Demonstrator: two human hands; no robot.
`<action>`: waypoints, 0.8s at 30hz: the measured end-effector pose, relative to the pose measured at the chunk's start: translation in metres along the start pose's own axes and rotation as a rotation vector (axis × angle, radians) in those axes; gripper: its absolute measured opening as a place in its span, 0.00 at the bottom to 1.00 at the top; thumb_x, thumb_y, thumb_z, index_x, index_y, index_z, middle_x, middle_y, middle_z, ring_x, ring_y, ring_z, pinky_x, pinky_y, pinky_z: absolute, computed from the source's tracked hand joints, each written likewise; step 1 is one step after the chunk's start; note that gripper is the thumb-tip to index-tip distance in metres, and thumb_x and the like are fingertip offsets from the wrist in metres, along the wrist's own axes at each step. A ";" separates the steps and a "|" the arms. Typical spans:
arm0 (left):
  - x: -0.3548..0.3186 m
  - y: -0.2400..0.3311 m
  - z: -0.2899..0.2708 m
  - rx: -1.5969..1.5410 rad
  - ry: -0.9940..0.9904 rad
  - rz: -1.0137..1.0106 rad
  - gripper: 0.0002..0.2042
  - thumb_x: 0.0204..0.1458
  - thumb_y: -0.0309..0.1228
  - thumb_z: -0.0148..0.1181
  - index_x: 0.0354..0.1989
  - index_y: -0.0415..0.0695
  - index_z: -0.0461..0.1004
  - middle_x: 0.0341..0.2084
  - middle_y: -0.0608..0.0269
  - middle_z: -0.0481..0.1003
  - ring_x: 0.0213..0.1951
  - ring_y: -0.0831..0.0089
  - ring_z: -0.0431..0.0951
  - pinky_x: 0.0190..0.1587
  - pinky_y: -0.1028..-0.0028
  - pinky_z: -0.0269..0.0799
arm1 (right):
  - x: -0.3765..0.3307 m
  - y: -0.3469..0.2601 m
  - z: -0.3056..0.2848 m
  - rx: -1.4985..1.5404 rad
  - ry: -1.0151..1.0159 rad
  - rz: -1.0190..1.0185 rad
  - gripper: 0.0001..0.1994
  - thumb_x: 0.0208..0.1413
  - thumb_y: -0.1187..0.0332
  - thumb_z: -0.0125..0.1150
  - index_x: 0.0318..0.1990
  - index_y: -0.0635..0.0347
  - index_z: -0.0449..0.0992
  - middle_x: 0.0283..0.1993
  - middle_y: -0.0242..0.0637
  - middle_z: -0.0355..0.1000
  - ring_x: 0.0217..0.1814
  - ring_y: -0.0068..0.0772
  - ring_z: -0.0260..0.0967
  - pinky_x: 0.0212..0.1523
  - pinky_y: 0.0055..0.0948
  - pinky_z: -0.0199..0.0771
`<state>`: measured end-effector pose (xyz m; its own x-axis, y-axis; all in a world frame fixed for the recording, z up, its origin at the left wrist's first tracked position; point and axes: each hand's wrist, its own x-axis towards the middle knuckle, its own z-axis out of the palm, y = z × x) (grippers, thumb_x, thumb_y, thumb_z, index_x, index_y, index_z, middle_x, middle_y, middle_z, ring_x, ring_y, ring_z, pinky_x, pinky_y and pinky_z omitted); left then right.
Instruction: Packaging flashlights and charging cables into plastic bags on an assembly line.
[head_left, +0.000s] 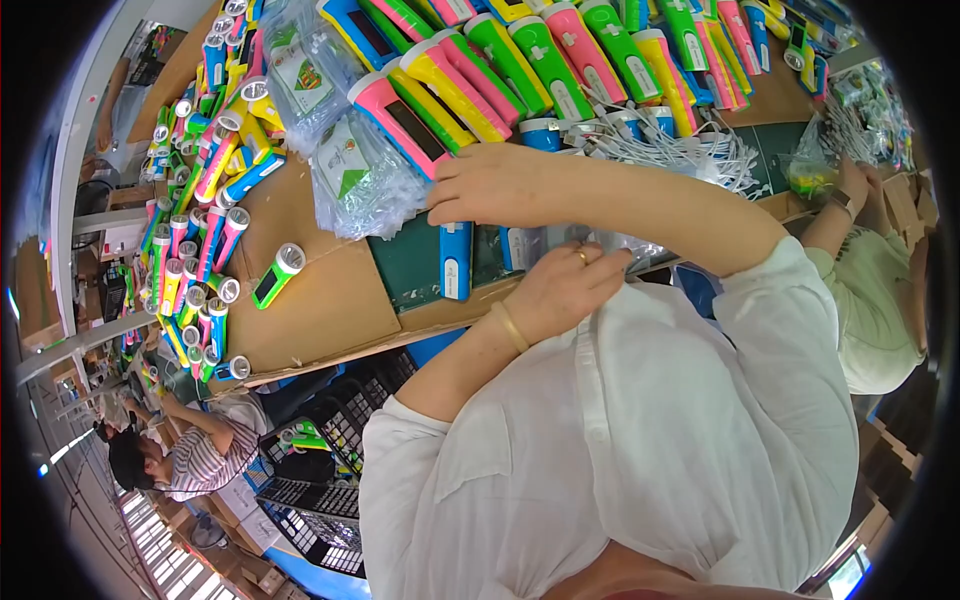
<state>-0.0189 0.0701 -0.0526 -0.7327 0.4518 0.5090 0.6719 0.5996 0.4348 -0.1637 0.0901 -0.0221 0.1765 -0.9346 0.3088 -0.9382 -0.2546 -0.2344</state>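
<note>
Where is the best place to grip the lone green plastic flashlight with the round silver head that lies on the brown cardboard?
Grip the green plastic flashlight across its narrow handle, coming from above. It lies flat and apart from the others, with bare brown cardboard on both long sides for fingers.

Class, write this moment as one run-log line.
left hand: at clear bag, grip unclear | right hand: at near end of coloured torch row | blue torch: flat on green mat

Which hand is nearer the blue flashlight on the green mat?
Right. The right hand is at the blue flashlight's far end; the left hand lies apart, to its right.
</note>
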 end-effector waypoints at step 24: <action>-0.007 -0.015 -0.005 -0.446 0.152 -0.184 0.07 0.47 0.24 0.69 0.35 0.44 0.81 0.32 0.59 0.75 0.33 0.61 0.77 0.35 0.69 0.72 | -0.165 -0.047 -0.163 0.998 -0.387 0.944 0.34 0.46 0.68 0.76 0.62 0.63 0.69 0.57 0.40 0.72 0.57 0.35 0.72 0.56 0.32 0.72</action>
<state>-0.0232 0.0540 -0.0591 -0.8416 0.2438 0.4819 0.5383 0.3049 0.7857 -0.1968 0.2965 0.0879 -0.1646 -0.8160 -0.5541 -0.1773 0.5771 -0.7972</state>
